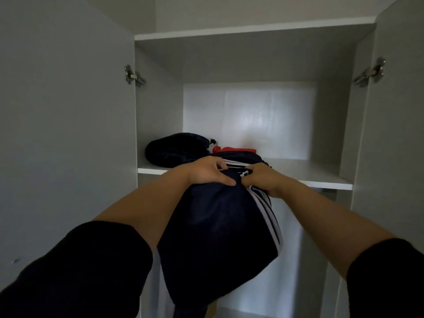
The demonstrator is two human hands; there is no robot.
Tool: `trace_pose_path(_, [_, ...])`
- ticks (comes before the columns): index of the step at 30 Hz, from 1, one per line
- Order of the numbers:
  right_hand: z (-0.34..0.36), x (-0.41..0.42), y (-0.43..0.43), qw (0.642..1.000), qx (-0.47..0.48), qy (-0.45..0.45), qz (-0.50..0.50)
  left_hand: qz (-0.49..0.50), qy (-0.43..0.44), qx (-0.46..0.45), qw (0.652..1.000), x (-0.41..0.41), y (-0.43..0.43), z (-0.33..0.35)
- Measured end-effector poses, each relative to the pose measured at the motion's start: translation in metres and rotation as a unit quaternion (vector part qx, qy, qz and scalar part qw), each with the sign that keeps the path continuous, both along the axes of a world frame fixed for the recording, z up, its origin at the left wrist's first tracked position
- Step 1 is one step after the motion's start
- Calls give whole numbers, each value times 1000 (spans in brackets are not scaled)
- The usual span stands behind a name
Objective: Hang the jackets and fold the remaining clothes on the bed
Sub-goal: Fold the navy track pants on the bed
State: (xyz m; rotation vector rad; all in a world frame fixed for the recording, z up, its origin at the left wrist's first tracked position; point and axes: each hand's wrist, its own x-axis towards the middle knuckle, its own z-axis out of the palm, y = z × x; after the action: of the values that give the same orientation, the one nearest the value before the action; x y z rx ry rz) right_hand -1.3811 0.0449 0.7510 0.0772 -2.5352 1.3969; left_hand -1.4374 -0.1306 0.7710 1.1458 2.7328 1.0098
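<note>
I hold a folded dark navy garment with white side stripes (pixel 218 237) in front of an open white wardrobe. My left hand (pixel 206 171) grips its top left edge, and my right hand (pixel 263 177) grips its top right edge by the stripes. The garment's upper end reaches the front edge of the wardrobe shelf (pixel 321 180) and its lower part hangs below. On the shelf lie a dark bundled garment (pixel 174 150) at the left and a folded dark striped item (pixel 238 157) with a red piece (pixel 236 149) behind it.
The wardrobe doors stand open at the left (pixel 68 134) and the right (pixel 394 134), with metal hinges (pixel 134 75) on each. An upper shelf board (pixel 252 33) closes the compartment above. The right part of the shelf is bare.
</note>
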Motion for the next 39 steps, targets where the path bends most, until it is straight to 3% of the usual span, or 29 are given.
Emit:
trace_pose_path(5, [24, -44, 13, 999, 8, 2, -41, -99, -144, -164, 971, -69, -5, 9])
trace_pose_path(8, [35, -52, 28, 990, 121, -63, -47, -114, -110, -175, 972, -97, 7, 10])
trace_pose_path(11, [56, -58, 36, 946, 293, -137, -7, -151, -69, -189, 968, -108, 31, 29])
trace_pose_path(15, [66, -72, 42, 911, 368, -186, -17, -172, -19, -248, 953, -117, 63, 56])
trace_pose_path(22, [89, -99, 81, 973, 179, -144, -12, -164, -52, -352, 920, -149, 87, 104])
trace_pose_path(24, [111, -111, 91, 976, 159, -146, -3, -137, -45, -375, 916, -161, 89, 120])
trace_pose_path(27, [147, -132, 104, 978, 181, -103, -23, -97, -47, -325, 940, -181, 95, 146])
trace_pose_path(29, [173, -149, 111, 971, 227, -42, -61, -62, -1, -263, 963, -195, 101, 168])
trace_pose_path(32, [209, -181, 119, 944, 284, 104, -132, -3, 172, -140, 975, -221, 114, 200])
trace_pose_path(34, [225, -207, 124, 898, 321, 234, -188, 58, 334, -70, 938, -235, 122, 214])
trace_pose_path(36, [222, -233, 131, 830, 374, 334, -245, 130, 464, -46, 875, -251, 128, 215])
trace_pose_path(37, [214, -245, 134, 800, 397, 364, -265, 154, 501, -49, 851, -259, 130, 207])
trace_pose_path(39, [184, -266, 141, 775, 419, 390, -267, 168, 538, -85, 821, -275, 134, 179])
